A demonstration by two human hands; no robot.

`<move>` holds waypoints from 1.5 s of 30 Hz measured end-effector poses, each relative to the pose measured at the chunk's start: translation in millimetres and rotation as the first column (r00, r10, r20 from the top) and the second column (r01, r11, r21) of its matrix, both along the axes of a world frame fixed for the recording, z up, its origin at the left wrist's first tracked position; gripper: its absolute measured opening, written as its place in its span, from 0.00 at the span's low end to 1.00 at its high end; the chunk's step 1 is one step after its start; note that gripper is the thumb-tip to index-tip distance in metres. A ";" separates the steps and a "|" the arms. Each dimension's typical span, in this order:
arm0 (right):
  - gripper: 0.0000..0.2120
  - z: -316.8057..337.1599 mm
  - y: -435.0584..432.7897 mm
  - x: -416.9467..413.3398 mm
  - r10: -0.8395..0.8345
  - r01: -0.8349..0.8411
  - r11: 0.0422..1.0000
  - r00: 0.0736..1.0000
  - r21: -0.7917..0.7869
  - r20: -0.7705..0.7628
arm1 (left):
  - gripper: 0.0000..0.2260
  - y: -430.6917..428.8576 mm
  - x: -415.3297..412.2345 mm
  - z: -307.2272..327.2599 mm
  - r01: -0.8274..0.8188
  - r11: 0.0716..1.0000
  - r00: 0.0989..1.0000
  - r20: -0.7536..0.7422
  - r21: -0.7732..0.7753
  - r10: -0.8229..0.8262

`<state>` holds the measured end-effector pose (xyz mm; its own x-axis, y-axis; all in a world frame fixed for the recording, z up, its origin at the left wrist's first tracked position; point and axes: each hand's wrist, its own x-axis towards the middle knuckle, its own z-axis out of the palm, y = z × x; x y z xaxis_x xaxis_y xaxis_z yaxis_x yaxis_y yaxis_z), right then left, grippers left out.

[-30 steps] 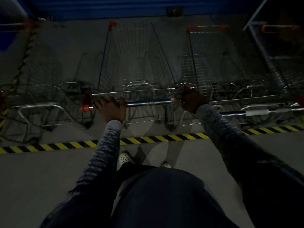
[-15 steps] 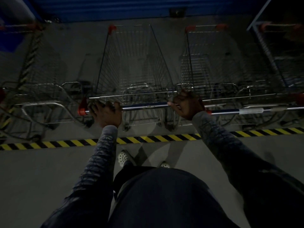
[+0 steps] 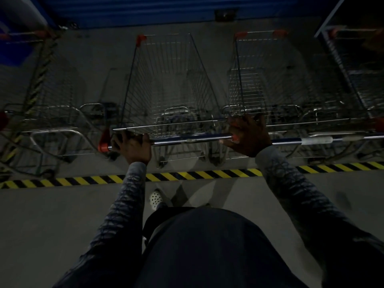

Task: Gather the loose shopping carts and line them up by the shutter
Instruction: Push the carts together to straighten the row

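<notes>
A wire shopping cart point(image 3: 170, 80) stands straight ahead of me, nose toward the blue shutter point(image 3: 145, 9). My left hand point(image 3: 133, 146) grips the left end of its handle bar point(image 3: 187, 140), beside the red end cap. My right hand point(image 3: 247, 136) lies on the bar's right end. Its fingers are splayed forward to the basket's rear rim and its thumb lies along the bar. A second cart point(image 3: 259, 69) is parked close on the right, its handle point(image 3: 315, 140) level with mine. Another cart point(image 3: 52, 113) stands to the left.
Yellow-black floor tape point(image 3: 187, 175) runs across just behind the carts' rear wheels. A further cart point(image 3: 357, 69) and a frame stand at the far right. A striped rail point(image 3: 39, 80) rises at the left. Bare concrete floor lies behind me, and my shoe point(image 3: 155, 198) is just short of the tape.
The middle cart and both hands sit slightly lower in view, nearer the tape. My right hand's fingers have spread out over the bar end. The neighbouring carts have not moved.
</notes>
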<state>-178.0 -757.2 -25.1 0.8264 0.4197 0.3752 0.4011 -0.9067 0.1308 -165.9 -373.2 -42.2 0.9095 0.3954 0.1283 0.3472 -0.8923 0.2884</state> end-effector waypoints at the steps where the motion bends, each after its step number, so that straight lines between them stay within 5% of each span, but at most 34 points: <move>1: 0.27 -0.8 -4.5 -0.8 0.017 -0.017 1.000 1.000 -0.022 -0.001 | 0.28 1.0 -0.7 -3.2 -0.009 1.000 1.000 -0.009 -0.006 0.009; 8: 0.31 -4.1 -11.1 -3.9 0.087 -0.086 0.994 0.996 -0.062 0.000 | 0.28 2.5 -13.4 -11.7 0.005 0.997 1.000 -0.015 0.082 -0.004; 16: 0.27 -11.0 -6.8 -8.7 0.076 -0.070 0.996 0.992 -0.058 0.102 | 0.20 -0.6 -26.7 -11.3 0.062 0.996 0.981 0.181 0.070 -0.074; 45: 0.26 -23.7 7.1 -19.1 -0.005 -0.003 0.994 0.998 0.112 0.067 | 0.22 9.8 -20.0 -7.7 0.101 0.995 0.982 0.161 0.005 -0.100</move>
